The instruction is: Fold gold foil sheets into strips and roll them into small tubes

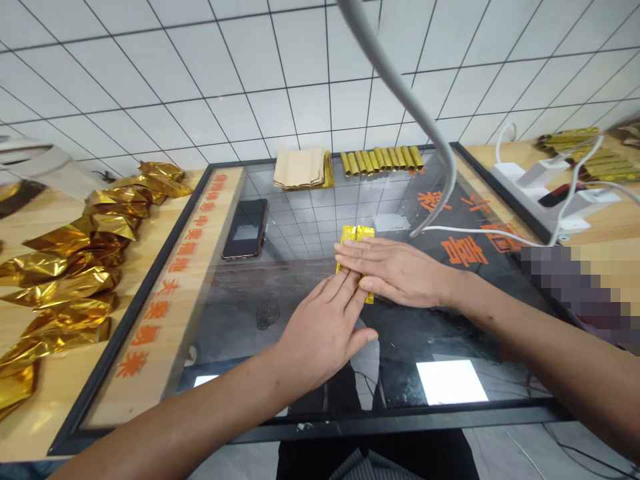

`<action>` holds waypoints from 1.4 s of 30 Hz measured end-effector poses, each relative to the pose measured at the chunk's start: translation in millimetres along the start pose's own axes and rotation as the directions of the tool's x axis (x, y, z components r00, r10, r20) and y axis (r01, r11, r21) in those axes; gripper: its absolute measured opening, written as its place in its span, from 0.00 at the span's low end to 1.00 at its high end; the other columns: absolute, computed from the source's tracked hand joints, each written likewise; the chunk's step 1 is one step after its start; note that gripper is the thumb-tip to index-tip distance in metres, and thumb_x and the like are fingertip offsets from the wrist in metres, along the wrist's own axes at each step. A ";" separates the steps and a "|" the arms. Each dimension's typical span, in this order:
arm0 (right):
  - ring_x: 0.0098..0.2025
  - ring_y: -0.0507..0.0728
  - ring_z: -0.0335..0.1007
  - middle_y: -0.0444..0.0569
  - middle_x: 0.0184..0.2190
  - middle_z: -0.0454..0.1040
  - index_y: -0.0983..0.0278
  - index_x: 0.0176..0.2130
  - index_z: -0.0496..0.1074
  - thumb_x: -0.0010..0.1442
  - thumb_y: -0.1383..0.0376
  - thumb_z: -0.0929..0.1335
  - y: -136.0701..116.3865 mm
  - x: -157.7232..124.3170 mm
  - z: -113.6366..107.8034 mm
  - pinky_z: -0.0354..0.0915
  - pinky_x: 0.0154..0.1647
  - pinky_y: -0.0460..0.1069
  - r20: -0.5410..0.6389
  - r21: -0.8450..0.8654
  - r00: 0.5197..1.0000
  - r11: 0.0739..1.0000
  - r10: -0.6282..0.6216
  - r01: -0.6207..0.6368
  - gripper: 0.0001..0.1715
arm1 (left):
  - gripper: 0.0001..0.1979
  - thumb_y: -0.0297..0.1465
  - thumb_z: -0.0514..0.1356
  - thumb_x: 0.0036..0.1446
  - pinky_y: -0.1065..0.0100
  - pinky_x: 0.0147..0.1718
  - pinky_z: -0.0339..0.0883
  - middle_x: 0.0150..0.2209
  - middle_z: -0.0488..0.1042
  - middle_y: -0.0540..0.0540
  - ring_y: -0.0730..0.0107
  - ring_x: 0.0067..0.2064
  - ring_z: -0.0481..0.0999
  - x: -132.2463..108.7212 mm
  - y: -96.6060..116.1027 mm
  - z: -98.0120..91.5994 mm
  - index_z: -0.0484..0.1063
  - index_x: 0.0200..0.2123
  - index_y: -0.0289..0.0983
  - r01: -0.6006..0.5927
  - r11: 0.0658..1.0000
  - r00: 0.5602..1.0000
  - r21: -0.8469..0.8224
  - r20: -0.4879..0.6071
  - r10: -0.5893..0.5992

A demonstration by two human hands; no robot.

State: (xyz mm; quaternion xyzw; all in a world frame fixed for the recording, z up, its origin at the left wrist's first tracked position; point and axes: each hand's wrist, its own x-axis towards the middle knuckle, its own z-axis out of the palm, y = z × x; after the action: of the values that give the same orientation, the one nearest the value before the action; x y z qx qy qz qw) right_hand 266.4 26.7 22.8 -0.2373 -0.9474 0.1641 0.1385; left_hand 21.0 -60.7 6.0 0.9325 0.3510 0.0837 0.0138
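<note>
Small shiny gold foil pieces point(365, 233) lie side by side on the dark glass panel point(280, 287), mostly covered by my hands. My left hand point(325, 330) lies flat with its fingers stretched out, their tips over the foil and its thumb spread to the side. From the right, my right hand point(403, 270) rests flat, its fingers crossing over the left fingertips and pressing on the foil. Neither hand is closed around anything. What lies directly beneath the fingers is hidden.
Behind the hands stand a stack of brown paper point(299, 167) and a row of gold foil tubes point(383, 161). A phone point(245, 229) lies left, beyond it crumpled gold foil bags point(70, 250). A grey cable point(415, 100) hangs down near a white power strip point(530, 193).
</note>
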 end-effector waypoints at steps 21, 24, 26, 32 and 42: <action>0.83 0.62 0.46 0.54 0.81 0.53 0.60 0.80 0.57 0.82 0.50 0.55 29.8 15.1 16.8 0.49 0.82 0.68 -0.056 -0.104 0.995 0.991 0.078 -0.083 0.37 | 0.39 0.52 0.46 0.80 0.46 0.77 0.55 0.79 0.56 0.29 0.45 0.81 0.55 -19.9 16.4 3.0 0.59 0.76 0.26 0.041 0.999 0.999 0.023 0.020 -0.042; 0.82 0.62 0.48 0.53 0.80 0.55 0.60 0.80 0.58 0.82 0.50 0.54 30.9 15.3 18.6 0.49 0.82 0.66 -0.069 -0.126 0.995 0.989 0.075 -0.083 0.37 | 0.38 0.51 0.46 0.80 0.46 0.77 0.56 0.79 0.56 0.29 0.45 0.81 0.56 -27.9 23.1 3.8 0.60 0.75 0.26 0.059 0.998 0.998 0.037 0.010 -0.060; 0.82 0.63 0.48 0.55 0.80 0.55 0.62 0.79 0.59 0.82 0.50 0.54 31.0 16.0 18.5 0.51 0.82 0.66 -0.063 -0.154 0.996 0.985 0.070 -0.079 0.37 | 0.38 0.51 0.48 0.80 0.46 0.76 0.58 0.79 0.56 0.28 0.44 0.80 0.58 -31.3 27.6 4.4 0.61 0.75 0.25 0.074 0.996 0.997 0.044 -0.004 -0.074; 0.81 0.65 0.51 0.57 0.79 0.57 0.63 0.79 0.59 0.82 0.52 0.55 34.2 17.9 19.0 0.55 0.80 0.69 -0.065 -0.185 0.997 0.981 0.044 -0.056 0.36 | 0.36 0.49 0.52 0.79 0.46 0.75 0.62 0.78 0.59 0.27 0.43 0.78 0.62 -32.4 36.5 2.4 0.63 0.74 0.24 0.113 0.992 0.994 0.052 -0.001 -0.114; 0.82 0.65 0.49 0.51 0.80 0.54 0.58 0.80 0.56 0.81 0.50 0.55 36.7 17.7 25.0 0.51 0.81 0.68 -0.081 -0.145 0.994 0.985 0.079 -0.090 0.37 | 0.24 0.39 0.53 0.79 0.45 0.71 0.69 0.73 0.69 0.31 0.47 0.74 0.70 -39.0 23.7 -19.7 0.66 0.69 0.32 0.120 0.993 0.983 0.008 -0.143 -0.118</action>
State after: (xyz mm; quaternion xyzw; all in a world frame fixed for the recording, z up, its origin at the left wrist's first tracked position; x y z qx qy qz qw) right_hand 257.8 60.0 -10.5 -0.2931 -0.9401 0.0898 0.1489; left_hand 4.4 -104.8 21.8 0.9016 0.4070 0.1460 -0.0139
